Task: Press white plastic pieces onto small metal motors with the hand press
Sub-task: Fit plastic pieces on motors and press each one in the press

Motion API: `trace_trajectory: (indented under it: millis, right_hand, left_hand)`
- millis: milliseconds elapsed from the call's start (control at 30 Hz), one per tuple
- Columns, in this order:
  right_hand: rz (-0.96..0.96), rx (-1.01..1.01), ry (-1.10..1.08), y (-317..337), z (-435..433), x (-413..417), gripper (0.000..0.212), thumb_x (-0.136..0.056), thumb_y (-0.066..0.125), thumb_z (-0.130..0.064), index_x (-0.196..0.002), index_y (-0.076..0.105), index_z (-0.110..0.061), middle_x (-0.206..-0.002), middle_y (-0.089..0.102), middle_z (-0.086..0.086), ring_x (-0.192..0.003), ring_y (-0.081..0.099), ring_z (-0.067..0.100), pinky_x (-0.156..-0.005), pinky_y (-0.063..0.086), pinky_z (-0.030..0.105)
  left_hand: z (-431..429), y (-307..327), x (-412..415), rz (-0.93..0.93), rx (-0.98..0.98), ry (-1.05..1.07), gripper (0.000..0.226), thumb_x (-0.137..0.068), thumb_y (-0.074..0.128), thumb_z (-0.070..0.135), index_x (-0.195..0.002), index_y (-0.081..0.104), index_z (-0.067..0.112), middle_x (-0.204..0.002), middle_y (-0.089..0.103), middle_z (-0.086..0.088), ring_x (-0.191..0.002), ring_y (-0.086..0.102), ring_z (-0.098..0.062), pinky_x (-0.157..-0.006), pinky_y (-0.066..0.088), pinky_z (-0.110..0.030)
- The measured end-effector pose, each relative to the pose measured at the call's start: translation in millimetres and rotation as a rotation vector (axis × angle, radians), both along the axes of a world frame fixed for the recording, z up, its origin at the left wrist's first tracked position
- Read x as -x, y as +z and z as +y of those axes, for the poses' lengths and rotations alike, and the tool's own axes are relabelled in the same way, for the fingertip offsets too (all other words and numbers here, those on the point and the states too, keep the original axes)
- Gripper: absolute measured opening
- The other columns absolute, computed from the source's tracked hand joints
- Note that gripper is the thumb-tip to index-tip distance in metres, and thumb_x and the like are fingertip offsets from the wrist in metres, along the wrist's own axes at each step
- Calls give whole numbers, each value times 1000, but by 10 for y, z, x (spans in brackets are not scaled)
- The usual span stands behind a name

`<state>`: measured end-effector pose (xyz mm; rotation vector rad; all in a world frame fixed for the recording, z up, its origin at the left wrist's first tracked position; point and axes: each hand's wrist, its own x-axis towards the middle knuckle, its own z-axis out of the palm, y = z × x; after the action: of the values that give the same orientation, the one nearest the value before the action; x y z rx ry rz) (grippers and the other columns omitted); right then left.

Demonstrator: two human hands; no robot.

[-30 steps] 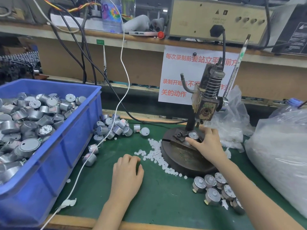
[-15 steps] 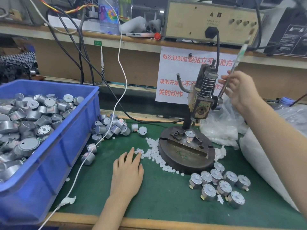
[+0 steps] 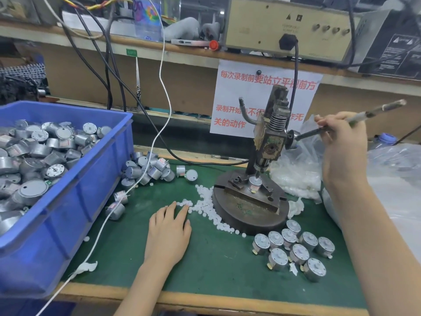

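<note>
Metal lever (image 3: 376,111) of the press (image 3: 271,137) sits in the curled fingers of the right hand (image 3: 341,144), above the right side of the tabletop (image 3: 216,265). Half a second ago the lever stood steeply up. Now it is pulled down almost level, and the ram has dropped onto the motor (image 3: 254,185) seated in the fixture on the round base, toward the back edge. The pressing stroke looks to be at or near its bottom.

The left hand (image 3: 168,231) lies flat near the front edge with its fingers straight, holding nothing. Its fingertips touch the trail of white pieces (image 3: 211,208) along the base's left side, and it has barely moved.

A cluster of upright motors (image 3: 296,249), likely finished, stands toward the front right corner. A blue bin (image 3: 68,224) heaped with motors fills the left edge, with loose motors (image 3: 148,169) just beside it.
</note>
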<state>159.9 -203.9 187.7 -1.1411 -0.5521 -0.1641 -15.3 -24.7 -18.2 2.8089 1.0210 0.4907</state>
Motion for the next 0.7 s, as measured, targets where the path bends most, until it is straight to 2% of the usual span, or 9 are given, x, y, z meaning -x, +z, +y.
trace_trajectory:
  millis: [67, 167, 300, 333, 400, 467, 533, 633, 700]
  right_hand:
    - [3, 35, -3, 5, -4, -13, 10, -74, 53, -15, -79, 47, -21, -83, 55, -5, -90, 58, 11, -96, 45, 27]
    - [7, 30, -32, -19, 39, -22, 12, -82, 50, -10, -88, 47, -20, -92, 56, -5, -96, 57, 9, -94, 42, 23]
    - [84, 73, -107, -153, 112, -73, 28, -91, 47, -11, -118, 44, -18, -115, 55, -7, -107, 53, -1, -86, 42, 13]
    - [139, 153, -154, -219, 129, -94, 32, -92, 46, -14, -124, 44, -17, -120, 54, -6, -110, 52, 2, -88, 40, 15]
    - [249, 433, -235, -447, 163, -124, 35, -94, 45, -19, -129, 49, -12, -129, 53, 2, -114, 50, 14, -92, 39, 27]
    - [275, 705, -204, -781, 196, -92, 35, -95, 44, -19, -128, 51, -9, -129, 53, 7, -109, 50, 21, -90, 38, 33]
    - [232, 893, -159, -1067, 239, -44, 41, -94, 47, -22, -133, 47, -11, -133, 52, 7, -107, 51, 21, -86, 43, 33]
    - [82, 1037, -146, -1288, 319, -47, 52, -90, 55, -28, -138, 42, -12, -140, 47, 5, -125, 45, 23, -101, 37, 37]
    - [16, 1132, -165, -1351, 400, -82, 55, -88, 57, -32, -138, 43, -13, -141, 46, 8, -129, 42, 26, -107, 33, 44]
  left_hand:
    - [2, 7, 1, 3, 6, -4, 46, -98, 23, 39, -144, 23, 35, -152, 21, 5, -135, 20, -17, -110, 11, -29]
    - [11, 10, 9, 5, 13, -6, 46, -98, 24, 39, -144, 24, 34, -152, 22, 4, -135, 19, -17, -110, 10, -29]
    - [6, 4, 14, -11, 20, -4, 46, -98, 25, 39, -143, 26, 34, -151, 23, 6, -135, 20, -15, -110, 10, -28]
    - [7, 4, 16, -19, 26, -8, 45, -98, 25, 39, -143, 27, 33, -151, 24, 6, -135, 20, -15, -110, 10, -28]
    - [17, 4, 21, -36, 35, -16, 45, -98, 27, 39, -142, 29, 33, -150, 26, 8, -134, 21, -14, -110, 11, -27]
    - [22, 4, 22, -52, 40, -20, 45, -97, 28, 39, -141, 31, 33, -149, 28, 8, -134, 22, -13, -110, 12, -27]
    - [23, 7, 21, -65, 49, -25, 44, -97, 29, 39, -141, 33, 32, -148, 29, 8, -133, 23, -14, -110, 13, -27]
    - [18, 11, 21, -78, 65, -34, 44, -97, 30, 38, -140, 34, 31, -148, 28, 8, -133, 22, -13, -110, 12, -27]
    - [23, 10, 21, -82, 71, -31, 44, -97, 30, 38, -140, 33, 31, -149, 27, 9, -133, 21, -13, -110, 10, -26]
